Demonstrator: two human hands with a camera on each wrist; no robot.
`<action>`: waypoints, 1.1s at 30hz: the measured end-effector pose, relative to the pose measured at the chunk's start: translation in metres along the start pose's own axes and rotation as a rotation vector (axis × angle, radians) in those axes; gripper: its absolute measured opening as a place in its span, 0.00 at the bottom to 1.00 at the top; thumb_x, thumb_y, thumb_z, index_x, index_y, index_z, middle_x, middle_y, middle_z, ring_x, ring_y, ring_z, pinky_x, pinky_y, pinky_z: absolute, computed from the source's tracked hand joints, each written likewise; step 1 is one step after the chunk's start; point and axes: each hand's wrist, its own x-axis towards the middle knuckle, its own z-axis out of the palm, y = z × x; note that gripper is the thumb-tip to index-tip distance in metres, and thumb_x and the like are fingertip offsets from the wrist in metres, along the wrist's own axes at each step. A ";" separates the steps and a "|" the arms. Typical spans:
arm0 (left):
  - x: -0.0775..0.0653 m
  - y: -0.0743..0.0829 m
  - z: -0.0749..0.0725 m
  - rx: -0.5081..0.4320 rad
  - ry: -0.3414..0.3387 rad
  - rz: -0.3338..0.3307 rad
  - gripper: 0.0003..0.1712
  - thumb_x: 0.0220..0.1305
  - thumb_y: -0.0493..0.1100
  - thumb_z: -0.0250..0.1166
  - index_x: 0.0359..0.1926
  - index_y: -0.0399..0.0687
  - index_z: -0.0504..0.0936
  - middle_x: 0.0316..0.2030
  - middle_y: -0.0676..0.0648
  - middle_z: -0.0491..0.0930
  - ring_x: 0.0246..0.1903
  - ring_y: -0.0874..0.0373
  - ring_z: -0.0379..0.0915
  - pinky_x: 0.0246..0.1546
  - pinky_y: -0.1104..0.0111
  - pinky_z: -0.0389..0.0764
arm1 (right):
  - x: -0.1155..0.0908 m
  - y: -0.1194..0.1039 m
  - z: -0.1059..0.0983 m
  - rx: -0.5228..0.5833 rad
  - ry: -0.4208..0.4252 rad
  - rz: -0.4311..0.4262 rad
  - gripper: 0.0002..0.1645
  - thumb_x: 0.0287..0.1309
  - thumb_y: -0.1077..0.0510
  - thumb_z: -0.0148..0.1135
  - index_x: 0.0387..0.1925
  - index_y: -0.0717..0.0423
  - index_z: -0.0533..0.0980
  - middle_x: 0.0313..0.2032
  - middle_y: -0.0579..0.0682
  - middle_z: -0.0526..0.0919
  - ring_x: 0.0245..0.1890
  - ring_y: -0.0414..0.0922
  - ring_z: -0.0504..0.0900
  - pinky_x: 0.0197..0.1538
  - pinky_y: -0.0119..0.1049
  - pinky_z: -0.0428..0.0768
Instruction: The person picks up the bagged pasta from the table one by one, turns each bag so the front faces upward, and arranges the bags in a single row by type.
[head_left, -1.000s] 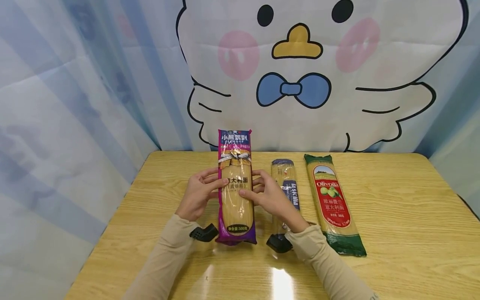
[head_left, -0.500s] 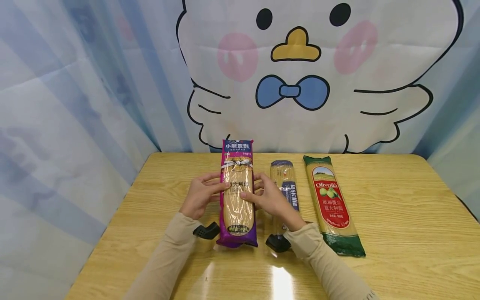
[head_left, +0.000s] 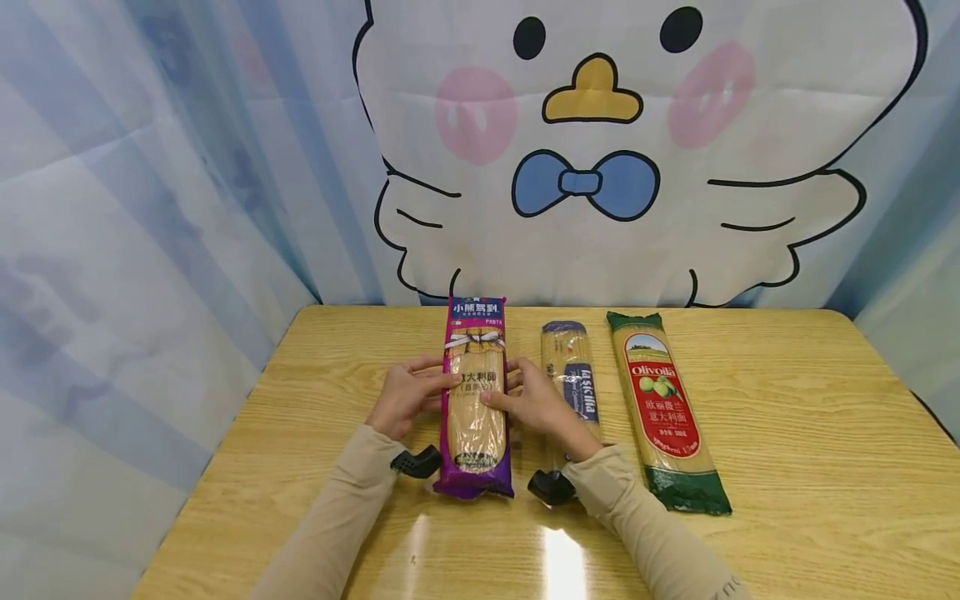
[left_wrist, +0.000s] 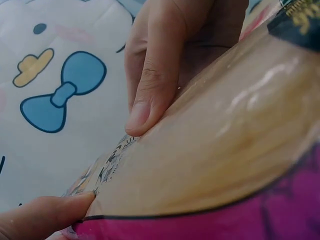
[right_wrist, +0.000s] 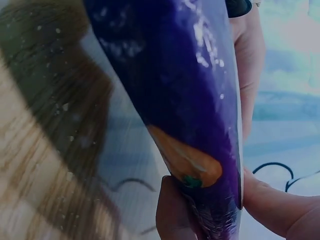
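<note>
Both hands hold a purple-and-clear pack of spaghetti [head_left: 477, 417] by its long sides, its printed face turned up. On its left edge, my left hand [head_left: 407, 395] has the thumb on the front and the other fingers at the side and behind. Opposite, my right hand [head_left: 542, 407] grips the right edge, thumb on the front. Close up in the left wrist view, both thumbs press the clear film of the spaghetti pack [left_wrist: 210, 135]. The purple side of the pack [right_wrist: 175, 75] fills the right wrist view, pinched between thumb and fingers.
A blue-labelled spaghetti pack [head_left: 577, 379] lies just right of the held one, partly covered by the right hand and forearm. Farther right lies a green-ended pack with a red label [head_left: 667, 408]. The wooden table [head_left: 810, 417] meets a cartoon-printed curtain [head_left: 585, 250] at the back.
The held spaghetti pack has tipped down flatter toward the table, its top end now lower in the head view. Both hands have moved slightly down and to the right with it.
</note>
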 end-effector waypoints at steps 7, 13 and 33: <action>0.003 -0.011 0.000 -0.025 -0.007 -0.026 0.27 0.54 0.30 0.73 0.56 0.33 0.79 0.35 0.42 0.87 0.26 0.54 0.86 0.32 0.62 0.89 | 0.000 0.007 0.006 0.013 -0.002 0.049 0.30 0.61 0.57 0.69 0.58 0.66 0.67 0.44 0.63 0.80 0.31 0.49 0.84 0.31 0.42 0.88; 0.006 -0.017 0.001 -0.040 -0.005 -0.037 0.26 0.54 0.29 0.73 0.56 0.34 0.80 0.34 0.42 0.87 0.25 0.55 0.86 0.30 0.63 0.89 | 0.000 0.011 0.008 0.005 -0.002 0.057 0.30 0.61 0.58 0.69 0.57 0.67 0.67 0.43 0.64 0.81 0.30 0.49 0.84 0.31 0.42 0.88; 0.004 -0.014 0.003 0.169 -0.037 0.006 0.22 0.63 0.34 0.68 0.57 0.32 0.78 0.46 0.33 0.84 0.32 0.54 0.85 0.35 0.62 0.89 | 0.000 0.006 0.003 -0.193 -0.021 0.055 0.31 0.59 0.54 0.70 0.58 0.68 0.71 0.44 0.60 0.84 0.40 0.50 0.85 0.43 0.41 0.86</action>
